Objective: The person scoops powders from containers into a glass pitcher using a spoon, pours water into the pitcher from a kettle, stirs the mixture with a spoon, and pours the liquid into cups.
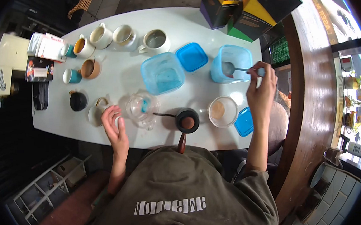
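My right hand [262, 87] is closed on the handle of a spoon [241, 69], whose bowl is inside a translucent blue square container [218, 67]. Fingers apart and holding nothing, my left hand [116, 127] hovers beside a white cup [94, 117]. Just right of that hand stands a clear glass jug [139, 109]. A black pot [187, 123] with a brown wooden handle [181, 143] and a thin spout sits in front of my body. Between it and my right arm is a round clear tub [223, 111] with some light brown contents.
Another blue container [154, 64] is mid-table near a blue lid [192, 57]; a second blue lid [245, 122] lies by my right forearm. Several mugs, including a white one [155, 44], line the far left. Dark boxes [254, 18] stand at the back right.
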A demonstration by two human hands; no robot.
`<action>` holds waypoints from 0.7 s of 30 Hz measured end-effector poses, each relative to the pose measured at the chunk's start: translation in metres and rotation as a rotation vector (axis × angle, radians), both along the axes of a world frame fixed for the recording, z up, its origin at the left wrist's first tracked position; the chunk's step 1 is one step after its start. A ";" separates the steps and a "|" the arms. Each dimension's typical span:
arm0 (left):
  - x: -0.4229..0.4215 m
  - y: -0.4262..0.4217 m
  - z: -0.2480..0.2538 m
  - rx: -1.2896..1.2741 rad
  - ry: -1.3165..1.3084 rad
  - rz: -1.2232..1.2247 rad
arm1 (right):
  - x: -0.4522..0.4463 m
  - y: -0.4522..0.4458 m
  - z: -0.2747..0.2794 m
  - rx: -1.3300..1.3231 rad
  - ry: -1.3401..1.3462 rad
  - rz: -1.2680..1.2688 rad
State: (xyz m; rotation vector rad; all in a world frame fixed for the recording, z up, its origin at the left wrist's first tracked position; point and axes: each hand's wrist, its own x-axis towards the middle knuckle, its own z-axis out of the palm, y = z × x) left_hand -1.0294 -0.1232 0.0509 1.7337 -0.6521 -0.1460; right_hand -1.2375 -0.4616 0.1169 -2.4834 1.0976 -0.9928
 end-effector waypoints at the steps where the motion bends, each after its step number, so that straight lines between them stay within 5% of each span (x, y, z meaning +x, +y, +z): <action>1: -0.001 0.001 0.001 0.023 0.000 0.007 | 0.001 -0.002 -0.005 0.006 0.028 0.000; 21: -0.005 -0.010 0.000 0.166 -0.054 0.073 | 0.001 -0.016 -0.008 0.100 0.048 0.177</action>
